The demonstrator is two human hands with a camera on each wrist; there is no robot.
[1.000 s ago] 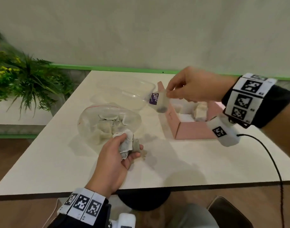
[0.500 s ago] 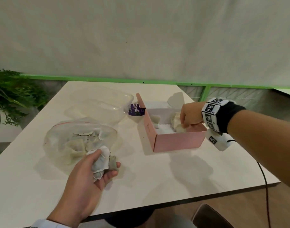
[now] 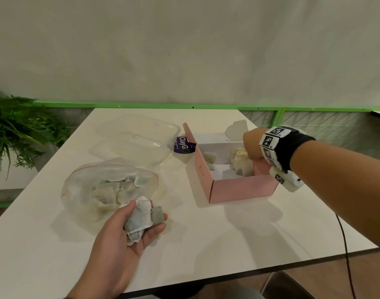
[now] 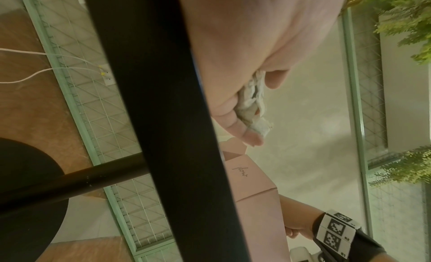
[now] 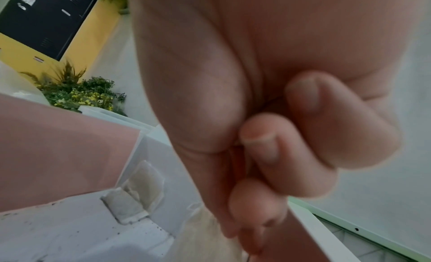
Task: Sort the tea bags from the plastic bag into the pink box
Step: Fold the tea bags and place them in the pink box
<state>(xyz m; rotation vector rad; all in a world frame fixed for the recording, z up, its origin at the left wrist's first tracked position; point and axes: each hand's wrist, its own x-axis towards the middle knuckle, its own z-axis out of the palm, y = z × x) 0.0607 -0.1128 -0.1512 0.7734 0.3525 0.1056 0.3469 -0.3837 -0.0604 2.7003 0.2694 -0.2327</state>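
The pink box [image 3: 243, 188] stands open on the white table [image 3: 228, 244], with white compartments inside. My right hand [image 3: 250, 147] reaches down into its right compartment, fingers curled and pinching the top of a pale tea bag [image 3: 241, 161]. In the right wrist view the curled fingers [image 5: 258, 136] close against the thumb above that tea bag [image 5: 205, 234]. Another tea bag [image 3: 209, 157] leans in the far-left compartment. My left hand [image 3: 148, 221] is palm up beside the clear plastic bag [image 3: 111, 186] of tea bags and grips a bundle of tea bags [image 3: 138, 214].
A clear plastic clamshell container [image 3: 137, 141] lies behind the bag, with a purple label [image 3: 183, 144] by the box's flap. A green plant [image 3: 16, 132] stands off the table's left side. A black cable [image 3: 344, 240] hangs over the table's right edge.
My right hand carried a tea bag from above the box's left flap down into the right compartment and has stayed there. The left hand keeps its bundle. The head view shifted right.
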